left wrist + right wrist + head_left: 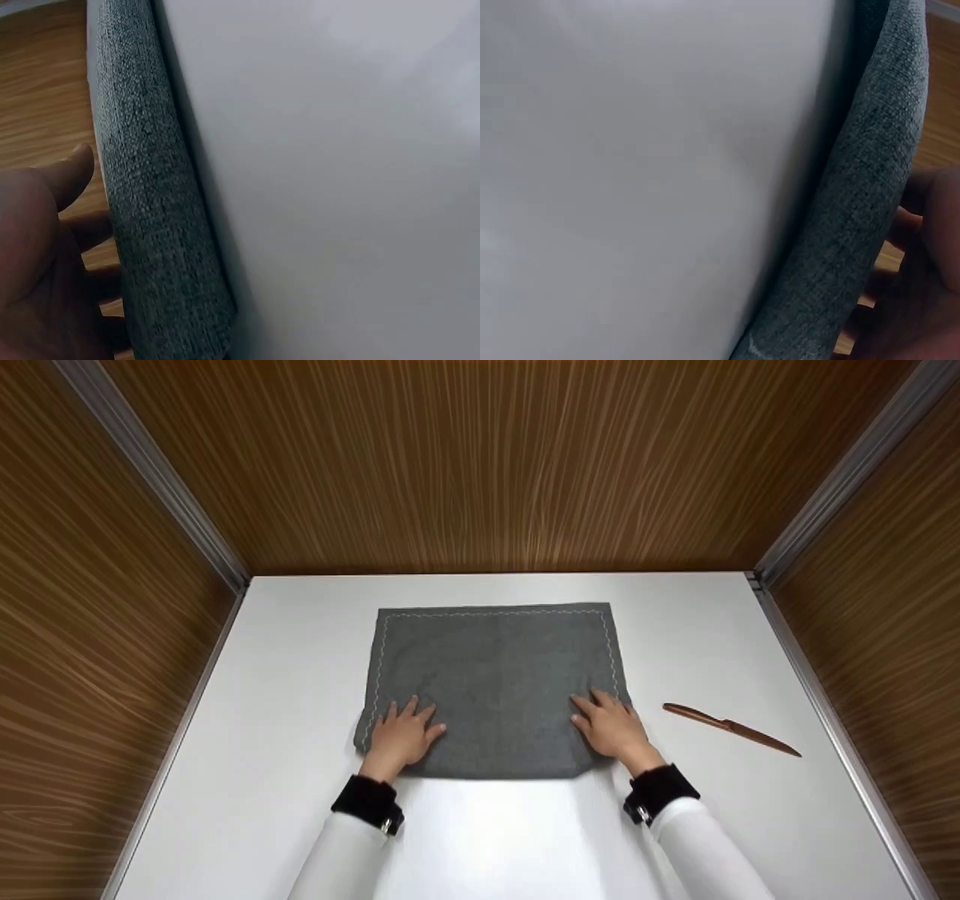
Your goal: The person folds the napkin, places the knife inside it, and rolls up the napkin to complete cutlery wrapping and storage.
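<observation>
Two hands, left hand [401,735] and right hand [611,726], press flat, fingers spread, on the once-folded grey cloth [495,675] at frame centre; wooden knife [731,727] lies untouched at right.

Light: we see even, bright overhead lighting | Glare: a white hot spot on the table [480,840] just behind the fingers [409,709], between the wrists | Shadows: faint, hugging the cloth [495,682] edge | Blur: our wrist views go soft up close, skin out of focus | Distortion: wall panels streak and stretch toward the head view's edges
</observation>
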